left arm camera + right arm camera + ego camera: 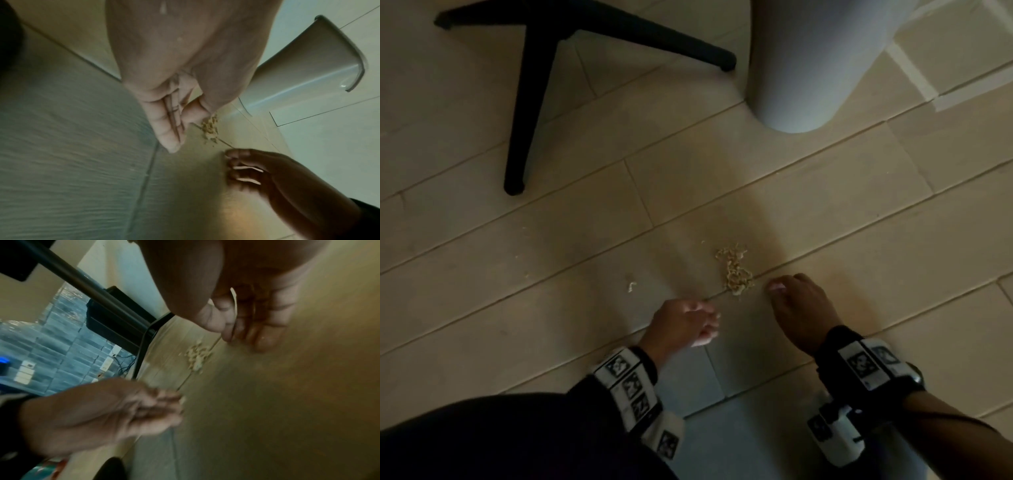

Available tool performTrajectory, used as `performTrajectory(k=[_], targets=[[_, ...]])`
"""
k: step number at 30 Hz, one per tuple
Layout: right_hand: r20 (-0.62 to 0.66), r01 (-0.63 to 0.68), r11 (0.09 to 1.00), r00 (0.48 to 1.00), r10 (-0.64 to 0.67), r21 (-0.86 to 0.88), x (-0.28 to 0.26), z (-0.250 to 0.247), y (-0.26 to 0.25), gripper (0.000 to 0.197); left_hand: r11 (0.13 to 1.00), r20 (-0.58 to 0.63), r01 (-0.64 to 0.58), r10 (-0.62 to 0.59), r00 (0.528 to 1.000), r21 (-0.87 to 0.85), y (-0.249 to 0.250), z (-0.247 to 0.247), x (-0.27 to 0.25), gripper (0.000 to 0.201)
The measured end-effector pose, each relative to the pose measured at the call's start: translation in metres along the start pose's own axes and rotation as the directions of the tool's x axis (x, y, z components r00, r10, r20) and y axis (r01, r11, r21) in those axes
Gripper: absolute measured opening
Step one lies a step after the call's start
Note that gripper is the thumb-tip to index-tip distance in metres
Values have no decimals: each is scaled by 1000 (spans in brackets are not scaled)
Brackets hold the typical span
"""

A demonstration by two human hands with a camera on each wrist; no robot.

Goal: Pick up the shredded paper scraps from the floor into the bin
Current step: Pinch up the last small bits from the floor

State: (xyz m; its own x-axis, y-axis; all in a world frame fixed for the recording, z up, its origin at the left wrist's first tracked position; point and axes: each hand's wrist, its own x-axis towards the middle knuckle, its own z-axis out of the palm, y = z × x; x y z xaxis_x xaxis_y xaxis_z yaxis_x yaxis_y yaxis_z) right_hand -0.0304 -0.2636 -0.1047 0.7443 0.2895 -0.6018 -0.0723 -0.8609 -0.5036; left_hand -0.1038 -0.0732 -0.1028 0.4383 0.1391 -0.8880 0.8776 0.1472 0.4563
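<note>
A small pile of beige shredded paper scraps [736,270] [209,128] [197,355] lies on the pale plank floor, across a seam between boards. One stray scrap [631,287] lies to its left. My left hand [709,325] [172,129] hovers low, just left of and nearer than the pile, fingers straight and together, holding nothing. My right hand [779,286] [252,339] is just right of the pile, fingers pointing down with the tips at the floor, and it holds nothing. The grey bin [815,61] [298,69] stands beyond the pile, upper right.
Black chair-base legs [530,85] spread over the floor at the upper left. A darker grey floor patch [688,383] lies between my wrists. In the right wrist view a black box [115,318] and cables sit by the wall.
</note>
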Motion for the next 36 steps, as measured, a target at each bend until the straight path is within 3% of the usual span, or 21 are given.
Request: performTrajectory(k=[3,6,8,10,12,14,17,20,22,24,27,29,31,33,36], targets=[[31,70,986,997,-75,150,5,8,-17,26,993,90,-5,15,996,-117,21,9,0,20],[-46,29,942,999,-15,333,8,-13,-15,32,993,92,-40,50,995,-109,30,-12,-8,21],[-148,8,943,988,44,332,10,-30,1,23,992,-42,-84,80,996,-97,31,-44,-10,19],[-186,-39,953,978,98,300,12,-41,17,22,988,-239,-146,152,959,43,25,-84,-9,19],[-128,-97,951,982,139,294,11,-43,25,30,967,-385,-144,218,897,212,17,-120,-2,20],[-50,-123,946,988,144,300,10,-36,20,28,957,-439,-123,232,868,262,11,-133,7,15],[13,-87,935,996,88,344,15,-13,-1,17,946,-323,-169,257,911,275,14,-99,24,16],[86,-89,870,995,54,484,21,8,-17,24,979,-48,-202,202,978,17,27,-32,29,19],[66,-82,811,996,54,579,24,7,-22,14,985,106,-171,173,979,-32,42,-2,22,19],[-14,-61,780,996,89,622,30,-6,-15,15,986,154,-162,167,974,-43,56,1,20,20],[-165,-23,805,975,150,593,36,-31,1,16,942,34,-314,312,949,120,80,-19,26,23],[-228,-22,906,965,130,422,41,-40,7,29,836,-47,-383,434,899,392,95,-31,37,33],[-244,-30,973,966,87,228,48,-42,4,31,697,-75,-339,490,868,632,105,-34,45,47],[-246,10,993,969,20,122,54,-38,-5,32,609,-50,-327,518,854,723,109,-22,46,45],[-112,97,995,989,-97,-8,55,-22,-16,32,532,134,-416,488,862,737,103,9,41,19]])
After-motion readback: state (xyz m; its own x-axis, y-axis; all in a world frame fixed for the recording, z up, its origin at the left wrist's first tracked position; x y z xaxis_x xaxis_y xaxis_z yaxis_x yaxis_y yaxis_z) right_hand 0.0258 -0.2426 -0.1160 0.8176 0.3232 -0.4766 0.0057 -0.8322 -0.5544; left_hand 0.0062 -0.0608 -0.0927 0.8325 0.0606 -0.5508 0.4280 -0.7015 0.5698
